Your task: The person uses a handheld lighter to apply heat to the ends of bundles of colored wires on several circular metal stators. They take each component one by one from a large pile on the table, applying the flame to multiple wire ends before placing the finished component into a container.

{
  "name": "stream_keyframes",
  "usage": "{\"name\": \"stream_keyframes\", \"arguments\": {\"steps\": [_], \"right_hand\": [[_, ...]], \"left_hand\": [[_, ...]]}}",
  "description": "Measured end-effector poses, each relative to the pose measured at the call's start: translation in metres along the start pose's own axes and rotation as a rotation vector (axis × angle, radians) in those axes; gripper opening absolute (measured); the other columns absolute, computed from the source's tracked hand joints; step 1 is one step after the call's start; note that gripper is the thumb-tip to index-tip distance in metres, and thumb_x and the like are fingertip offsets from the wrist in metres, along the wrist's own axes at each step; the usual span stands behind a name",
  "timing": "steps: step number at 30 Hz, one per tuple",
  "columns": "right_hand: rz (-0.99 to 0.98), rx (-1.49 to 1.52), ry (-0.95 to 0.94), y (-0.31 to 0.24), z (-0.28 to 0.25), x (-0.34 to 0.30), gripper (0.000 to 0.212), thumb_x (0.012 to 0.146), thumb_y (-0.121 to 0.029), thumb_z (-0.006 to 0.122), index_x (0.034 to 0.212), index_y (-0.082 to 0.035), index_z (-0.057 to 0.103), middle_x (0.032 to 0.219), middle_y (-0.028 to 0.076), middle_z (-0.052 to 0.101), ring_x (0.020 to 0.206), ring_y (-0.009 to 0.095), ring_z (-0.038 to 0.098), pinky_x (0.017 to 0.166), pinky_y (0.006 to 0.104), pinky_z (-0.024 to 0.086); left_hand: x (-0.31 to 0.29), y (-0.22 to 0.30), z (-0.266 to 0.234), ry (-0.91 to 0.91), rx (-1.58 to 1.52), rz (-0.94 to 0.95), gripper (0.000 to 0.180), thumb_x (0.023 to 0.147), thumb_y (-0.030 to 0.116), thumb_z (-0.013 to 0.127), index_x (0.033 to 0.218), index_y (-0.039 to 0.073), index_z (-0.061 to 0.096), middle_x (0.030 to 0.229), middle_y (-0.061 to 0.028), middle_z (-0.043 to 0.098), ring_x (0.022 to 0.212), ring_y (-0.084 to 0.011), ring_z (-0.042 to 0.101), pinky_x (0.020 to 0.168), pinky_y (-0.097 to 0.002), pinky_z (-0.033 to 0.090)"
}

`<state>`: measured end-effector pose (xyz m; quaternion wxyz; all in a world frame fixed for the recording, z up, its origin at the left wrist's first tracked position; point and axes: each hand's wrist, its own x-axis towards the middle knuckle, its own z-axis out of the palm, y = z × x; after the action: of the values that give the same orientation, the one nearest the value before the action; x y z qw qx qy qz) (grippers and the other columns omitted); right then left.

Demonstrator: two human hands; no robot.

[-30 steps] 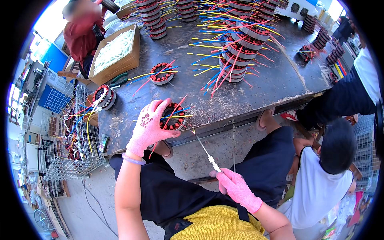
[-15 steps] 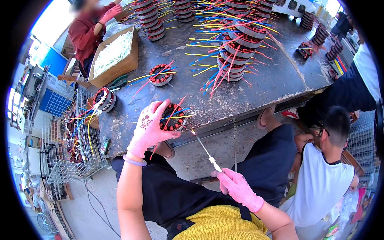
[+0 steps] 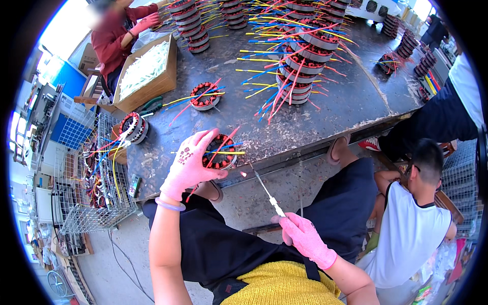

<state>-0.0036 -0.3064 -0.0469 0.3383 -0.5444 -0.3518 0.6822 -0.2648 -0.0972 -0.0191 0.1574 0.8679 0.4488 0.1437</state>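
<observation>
Stacks of wound rings (image 3: 300,76) are standing on the dark, worn surface (image 3: 325,127). At its near edge, the left hand (image 3: 188,160), in a pink glove, is holding one wire-wound ring (image 3: 221,163) by its left side, fingers curving above and thumb below. I cannot tell if the ring is resting fully. The right hand (image 3: 306,240) is closing around a thin rod tool (image 3: 275,203), whose tip is pointing near the ring. The ring is probably feeling heavy and stiff; its loose wires (image 3: 234,153) are looking flexible, so the outer rim is offering the safer hold.
</observation>
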Motion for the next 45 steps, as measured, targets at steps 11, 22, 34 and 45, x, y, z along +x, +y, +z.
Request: {"name": "stream_keyframes", "arguments": {"steps": [11, 22, 34, 45], "right_hand": [[0.012, 0.040, -0.005, -0.011, 0.004, 0.001, 0.027, 0.104, -0.020, 0.050, 0.117, -0.001, 0.064, 0.068, 0.000, 0.049, 0.061, 0.007, 0.048, 0.056, 0.0257, 0.041], [0.006, 0.005, -0.005, -0.017, 0.003, 0.000, 0.027, 0.104, -0.019, 0.048, 0.118, -0.002, 0.064, 0.070, 0.000, 0.049, 0.061, 0.007, 0.049, 0.058, 0.0258, 0.042], [0.013, 0.109, -0.005, -0.010, 0.003, 0.002, 0.029, 0.106, -0.022, 0.049, 0.118, -0.001, 0.065, 0.070, -0.002, 0.049, 0.062, 0.005, 0.046, 0.057, 0.0242, 0.040], [-0.080, -0.109, -0.014, -0.020, 0.001, -0.001, 0.026, 0.105, -0.018, 0.047, 0.116, -0.002, 0.064, 0.070, 0.002, 0.049, 0.060, 0.008, 0.049, 0.058, 0.0266, 0.043]], "left_hand": [[-0.002, 0.005, -0.001, -0.034, -0.060, 0.027, 0.096, 0.056, 0.030, 0.091, 0.141, 0.010, 0.051, 0.138, -0.0170, 0.051, 0.128, -0.0385, 0.049, 0.110, -0.0454, 0.038], [-0.002, 0.004, -0.002, -0.041, -0.054, 0.034, 0.100, 0.054, 0.027, 0.091, 0.143, 0.008, 0.050, 0.138, -0.0172, 0.051, 0.128, -0.0384, 0.050, 0.110, -0.0445, 0.039], [-0.003, 0.005, -0.001, -0.020, -0.024, 0.038, 0.100, 0.052, 0.027, 0.091, 0.141, 0.007, 0.051, 0.137, -0.0171, 0.053, 0.126, -0.0387, 0.051, 0.108, -0.0446, 0.040], [-0.002, 0.008, -0.003, -0.024, -0.025, 0.028, 0.101, 0.052, 0.028, 0.091, 0.142, 0.007, 0.050, 0.135, -0.0165, 0.054, 0.126, -0.0380, 0.051, 0.109, -0.0441, 0.040]]}}
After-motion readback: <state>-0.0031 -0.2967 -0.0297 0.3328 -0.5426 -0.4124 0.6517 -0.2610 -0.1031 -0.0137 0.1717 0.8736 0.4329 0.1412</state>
